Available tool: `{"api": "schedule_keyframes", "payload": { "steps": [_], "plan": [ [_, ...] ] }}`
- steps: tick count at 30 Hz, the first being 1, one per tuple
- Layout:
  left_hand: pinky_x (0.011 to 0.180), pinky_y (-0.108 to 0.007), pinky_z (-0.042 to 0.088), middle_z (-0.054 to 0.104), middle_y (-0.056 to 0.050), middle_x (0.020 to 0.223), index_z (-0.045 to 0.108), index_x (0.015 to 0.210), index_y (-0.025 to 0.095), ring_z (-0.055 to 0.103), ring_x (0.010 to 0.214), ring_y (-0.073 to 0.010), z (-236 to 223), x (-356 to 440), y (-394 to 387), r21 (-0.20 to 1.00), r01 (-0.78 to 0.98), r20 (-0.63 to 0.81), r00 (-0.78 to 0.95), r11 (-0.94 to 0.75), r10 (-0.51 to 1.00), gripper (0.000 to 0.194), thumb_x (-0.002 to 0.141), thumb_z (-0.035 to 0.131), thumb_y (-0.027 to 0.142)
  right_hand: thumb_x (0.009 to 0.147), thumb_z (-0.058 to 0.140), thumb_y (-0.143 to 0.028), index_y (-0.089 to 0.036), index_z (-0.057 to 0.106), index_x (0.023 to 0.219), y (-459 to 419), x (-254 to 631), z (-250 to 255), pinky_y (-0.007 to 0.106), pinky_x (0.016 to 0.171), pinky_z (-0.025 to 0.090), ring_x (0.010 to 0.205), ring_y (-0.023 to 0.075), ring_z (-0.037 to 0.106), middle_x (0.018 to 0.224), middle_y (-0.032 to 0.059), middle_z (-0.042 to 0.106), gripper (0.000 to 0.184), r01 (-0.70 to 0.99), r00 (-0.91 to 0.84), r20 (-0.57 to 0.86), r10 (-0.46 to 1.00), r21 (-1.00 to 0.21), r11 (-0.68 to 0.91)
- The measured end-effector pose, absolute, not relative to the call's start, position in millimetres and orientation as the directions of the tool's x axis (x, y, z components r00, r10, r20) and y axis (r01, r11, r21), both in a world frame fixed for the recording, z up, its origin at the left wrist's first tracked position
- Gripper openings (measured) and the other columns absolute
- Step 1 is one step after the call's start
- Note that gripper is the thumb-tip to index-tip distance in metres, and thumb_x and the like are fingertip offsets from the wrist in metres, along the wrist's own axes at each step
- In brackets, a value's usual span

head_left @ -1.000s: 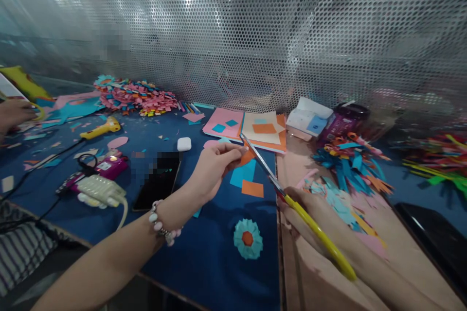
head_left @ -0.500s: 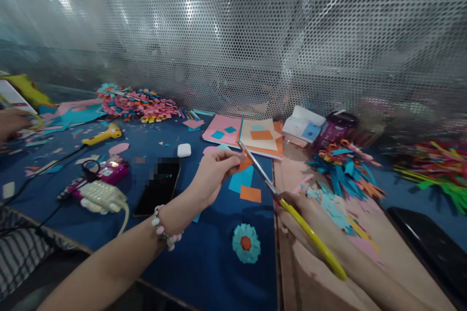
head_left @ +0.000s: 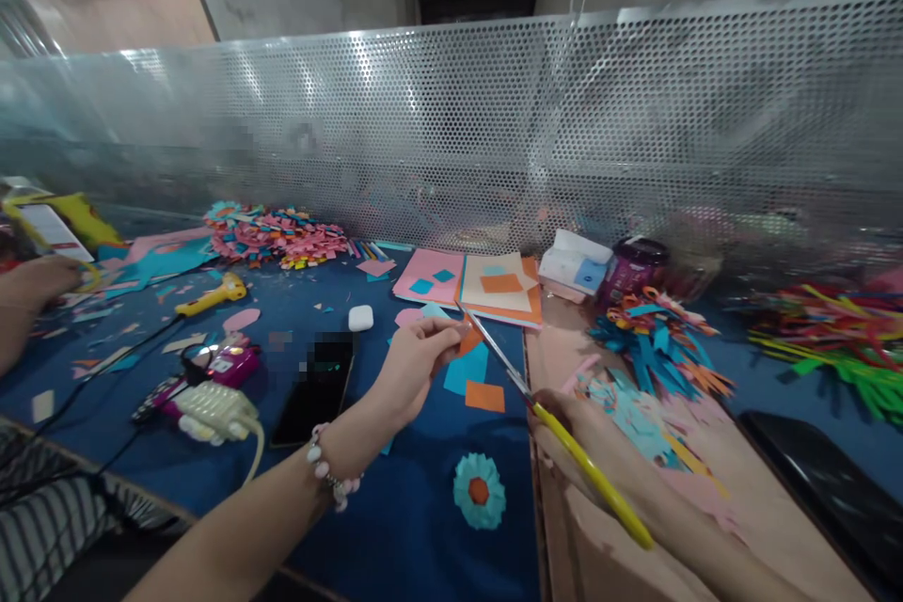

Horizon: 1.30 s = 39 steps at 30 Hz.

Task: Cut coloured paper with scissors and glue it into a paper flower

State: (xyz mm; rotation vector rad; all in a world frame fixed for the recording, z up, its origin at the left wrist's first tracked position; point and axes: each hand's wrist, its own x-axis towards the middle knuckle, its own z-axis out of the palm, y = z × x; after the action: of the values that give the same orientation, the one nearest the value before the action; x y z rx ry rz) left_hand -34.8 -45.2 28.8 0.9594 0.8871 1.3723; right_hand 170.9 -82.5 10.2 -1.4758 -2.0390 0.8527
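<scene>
My left hand [head_left: 413, 365] pinches a small orange paper piece [head_left: 468, 340] above the blue tabletop. My right hand [head_left: 589, 437] grips yellow-handled scissors [head_left: 536, 411], whose blades point up and left and meet the orange piece. A blue and an orange paper square [head_left: 485, 395] lie just under the blades. A finished blue paper flower [head_left: 479, 491] with an orange centre lies nearer to me. Beyond the scissor tips sits a stack of pink, cream and orange paper sheets [head_left: 469, 278].
A black phone [head_left: 314, 378], white earbud case [head_left: 359, 317], yellow glue gun [head_left: 210, 294] and a white plug with cables [head_left: 212, 406] lie left. Another person's hand [head_left: 35, 280] works at far left. Paper flower piles [head_left: 278, 234] and cut strips [head_left: 653, 339] flank a perforated metal screen [head_left: 494, 122].
The view has tilted upward, showing the wall above the screen. Both hands keep their hold, the scissor blades staying at the orange piece.
</scene>
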Motion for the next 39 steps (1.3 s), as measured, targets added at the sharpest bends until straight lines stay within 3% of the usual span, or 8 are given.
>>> {"api": "schedule_keyframes", "payload": {
  "steps": [6, 12, 27, 32, 39],
  "plan": [
    [0.063, -0.024, 0.043, 0.055, 0.001, 0.058, 0.065, 0.070, 0.015, 0.049, 0.054, -0.0077, 32, -34, -47, 0.931, -0.365, 0.031, 0.006, -0.026, 1.000, 0.007, 0.068, 0.068, 0.021, 0.075, 0.044, -0.024, -0.020, 0.047, 0.067, -83, 172, 8, 0.021, 0.046, 0.030, 0.050, 0.0124, 0.049, 0.053, -0.0021, 0.051, 0.009, 0.663, -0.336, 0.008, 0.942, -0.708, 0.243],
    [0.060, -0.025, 0.045, 0.058, -0.002, 0.058, 0.065, 0.070, 0.015, 0.057, 0.060, -0.0119, 35, -33, -50, 0.939, -0.344, 0.018, -0.011, -0.021, 1.000, 0.010, 0.065, 0.069, 0.022, 0.073, 0.042, -0.021, -0.019, 0.043, 0.062, -82, 175, 2, 0.022, 0.046, 0.025, 0.051, 0.0106, 0.044, 0.054, -0.0028, 0.045, 0.011, 0.692, -0.304, 0.058, 0.951, -0.672, 0.262],
    [0.073, -0.025, 0.048, 0.065, -0.004, 0.075, 0.065, 0.070, 0.013, 0.061, 0.072, -0.0118, 38, -32, -53, 0.918, -0.397, 0.011, -0.015, -0.016, 1.000, 0.012, 0.063, 0.071, 0.021, 0.072, 0.043, -0.022, -0.019, 0.047, 0.064, -85, 175, 8, 0.020, 0.045, 0.028, 0.050, 0.0100, 0.044, 0.055, -0.0037, 0.047, 0.010, 0.645, -0.324, 0.017, 0.946, -0.728, 0.234],
    [0.077, -0.027, 0.047, 0.059, 0.001, 0.065, 0.064, 0.069, 0.014, 0.056, 0.064, -0.0086, 39, -31, -54, 0.917, -0.398, 0.020, -0.012, -0.023, 1.000, 0.010, 0.065, 0.070, 0.020, 0.072, 0.044, -0.022, -0.018, 0.049, 0.066, -86, 174, 11, 0.020, 0.045, 0.030, 0.051, 0.0096, 0.045, 0.057, -0.0035, 0.048, 0.009, 0.625, -0.335, 0.018, 0.942, -0.744, 0.236],
    [0.080, -0.026, 0.047, 0.065, -0.002, 0.079, 0.064, 0.073, 0.014, 0.059, 0.073, -0.0096, 35, -31, -53, 0.911, -0.412, 0.021, -0.020, -0.028, 1.000, 0.011, 0.066, 0.069, 0.020, 0.073, 0.044, -0.024, -0.018, 0.047, 0.065, -85, 174, 9, 0.021, 0.046, 0.027, 0.049, 0.0088, 0.041, 0.055, -0.0035, 0.045, 0.010, 0.670, -0.327, 0.018, 0.945, -0.700, 0.245]
  ]
}}
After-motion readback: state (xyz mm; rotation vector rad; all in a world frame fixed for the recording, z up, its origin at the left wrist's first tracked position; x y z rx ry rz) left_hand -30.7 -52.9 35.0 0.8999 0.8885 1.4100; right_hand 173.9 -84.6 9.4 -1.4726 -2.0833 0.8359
